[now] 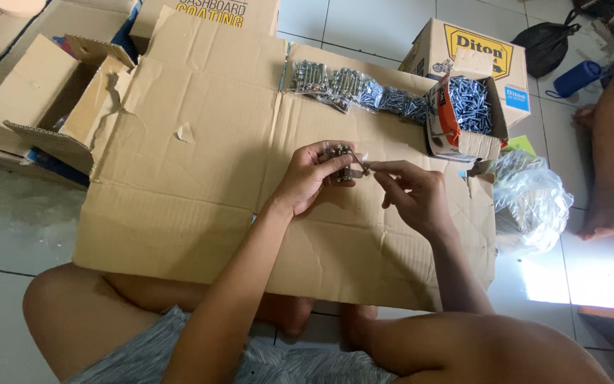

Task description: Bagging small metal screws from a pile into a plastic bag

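Observation:
My left hand (309, 178) grips a small clear plastic bag of metal screws (342, 162) over a flattened cardboard sheet (200, 163) on the floor. My right hand (413, 192) pinches the bag's right edge with thumb and forefinger. A row of filled clear screw bags (353, 89) lies along the sheet's far edge. To their right, a small open carton (463, 114) is heaped with loose silvery screws.
An open brown box (51, 99) stands at the left. A larger printed carton (474, 50) sits behind the screw carton. A crumpled clear plastic bag (531, 199) lies at the right. Another person's leg and foot (609, 171) rest on the tiles at the far right.

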